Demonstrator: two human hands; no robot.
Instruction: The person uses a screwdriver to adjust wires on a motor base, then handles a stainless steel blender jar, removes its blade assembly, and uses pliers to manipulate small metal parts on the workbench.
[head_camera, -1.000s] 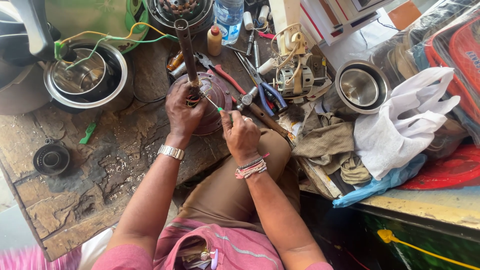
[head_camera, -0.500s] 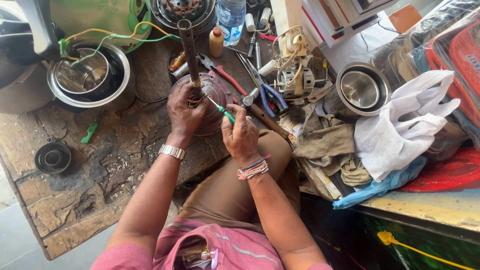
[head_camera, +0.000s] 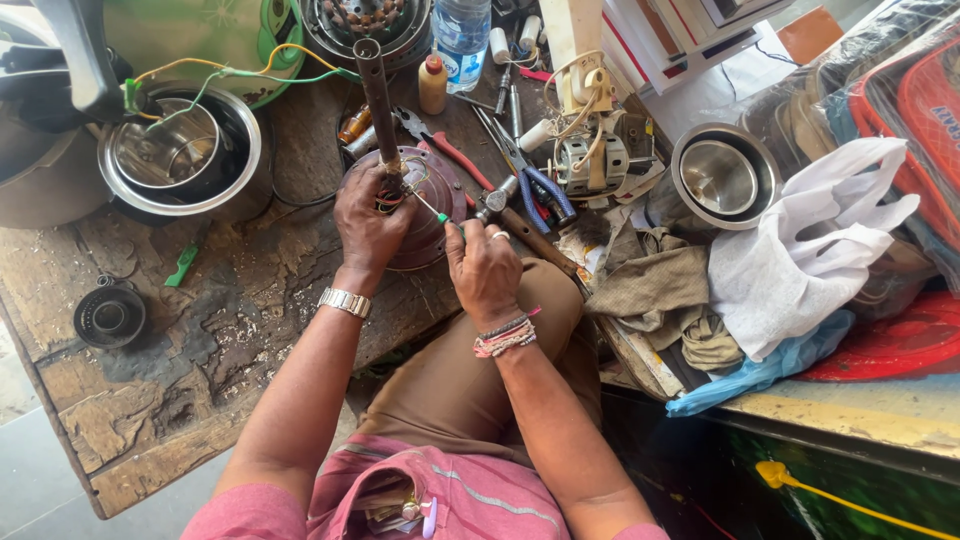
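Maroon motor housing (head_camera: 425, 225) is being half hidden by the left hand (head_camera: 368, 222) gripping it; one green-handled screwdriver (head_camera: 436, 213) is being pinched by the right hand (head_camera: 485, 268).

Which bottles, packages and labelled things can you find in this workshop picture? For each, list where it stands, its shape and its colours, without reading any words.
Water bottle: top centre of the bench, clear plastic cylinder with a blue label.
Small bottle: just left of the water bottle, squat, yellowish with a red cap.
Red bag: far right edge, red fabric under clear plastic wrap, white panel with blue print.
White plastic bag: right of the bench, crumpled, plain.
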